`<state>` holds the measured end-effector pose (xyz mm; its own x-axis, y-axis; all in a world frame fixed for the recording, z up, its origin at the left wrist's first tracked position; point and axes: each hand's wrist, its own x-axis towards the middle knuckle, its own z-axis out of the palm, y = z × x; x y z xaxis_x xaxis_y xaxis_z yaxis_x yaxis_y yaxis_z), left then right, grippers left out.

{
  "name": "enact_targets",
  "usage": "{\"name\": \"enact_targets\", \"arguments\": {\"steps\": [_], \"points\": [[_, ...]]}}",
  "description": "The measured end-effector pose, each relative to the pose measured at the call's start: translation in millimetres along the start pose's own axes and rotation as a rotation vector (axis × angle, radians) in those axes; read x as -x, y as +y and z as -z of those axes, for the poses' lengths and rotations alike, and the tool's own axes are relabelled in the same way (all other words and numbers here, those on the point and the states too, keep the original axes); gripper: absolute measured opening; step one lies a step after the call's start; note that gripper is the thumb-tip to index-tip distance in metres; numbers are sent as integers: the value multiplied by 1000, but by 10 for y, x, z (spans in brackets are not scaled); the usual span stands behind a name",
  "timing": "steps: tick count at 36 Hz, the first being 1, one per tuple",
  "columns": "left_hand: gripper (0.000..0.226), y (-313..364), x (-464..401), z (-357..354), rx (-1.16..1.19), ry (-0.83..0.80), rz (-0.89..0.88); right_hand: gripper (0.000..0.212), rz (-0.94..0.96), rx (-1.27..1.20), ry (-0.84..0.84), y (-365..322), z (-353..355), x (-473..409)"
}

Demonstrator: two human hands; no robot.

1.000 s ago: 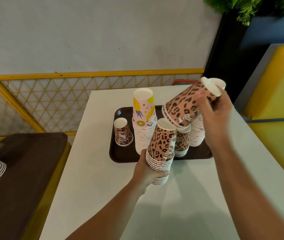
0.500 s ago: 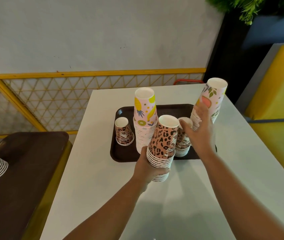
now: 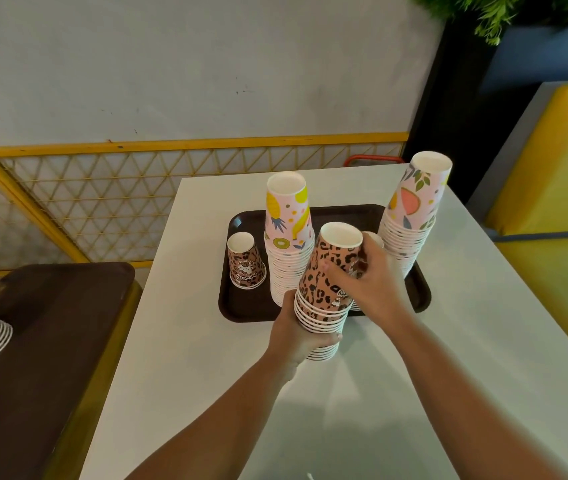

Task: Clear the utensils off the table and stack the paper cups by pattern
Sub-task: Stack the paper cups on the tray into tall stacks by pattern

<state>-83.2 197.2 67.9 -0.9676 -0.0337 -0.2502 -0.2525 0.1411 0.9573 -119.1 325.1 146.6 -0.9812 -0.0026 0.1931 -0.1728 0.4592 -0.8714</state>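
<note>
Centrally, at the tray's [image 3: 241, 311] near edge, the left hand [image 3: 293, 336] grips the leopard-print cup stack [image 3: 327, 292]; right hand [image 3: 369, 284] curls around leopard cups behind. Alignment of rims should precede nesting.

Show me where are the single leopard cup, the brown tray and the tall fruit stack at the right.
single leopard cup [image 3: 245, 266]: head view, printed side wall.
brown tray [image 3: 241, 308]: head view, bare front-left corner.
tall fruit stack [image 3: 414, 209]: head view, top cup's side.

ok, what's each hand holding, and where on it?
Left hand grips the leopard cup stack low, by its rims. Right hand grips the leopard cups behind it; where is hidden.
</note>
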Motion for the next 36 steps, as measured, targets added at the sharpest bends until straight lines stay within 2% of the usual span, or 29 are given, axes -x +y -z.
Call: {"name": "enact_targets", "arguments": {"steps": [5, 9, 13, 17, 21, 28, 33, 36], "points": [[77, -7, 1, -4, -4, -3, 9, 52, 17, -66, 75, -51, 69, -57], [78, -5, 11, -3, 12, 1, 28, 50, -4, -226, 135, -142, 186, -147], [75, -15, 16, 6, 29, 14, 33, 61, 26, -394, 312, -209, 345, -294], [77, -2, 18, 12, 30, 10, 41, 65, 54, -276, 459, -134, 419, -419], [78, -12, 8, 10, 7, 13, 39, 59, 19, -102, 420, 90, 328, -465], [78, -5, -7, 19, 11, 18, 52, 68, -22, 77, 299, 321, 140, -420], [78, 3, -23, 42, 25, 35, 43, 68, 47, -7, 330, 156, 104, -226], [80, 13, -37, 42, 55, 41, 37, 63, 111, -19, 188, 100, 52, -67]]}}
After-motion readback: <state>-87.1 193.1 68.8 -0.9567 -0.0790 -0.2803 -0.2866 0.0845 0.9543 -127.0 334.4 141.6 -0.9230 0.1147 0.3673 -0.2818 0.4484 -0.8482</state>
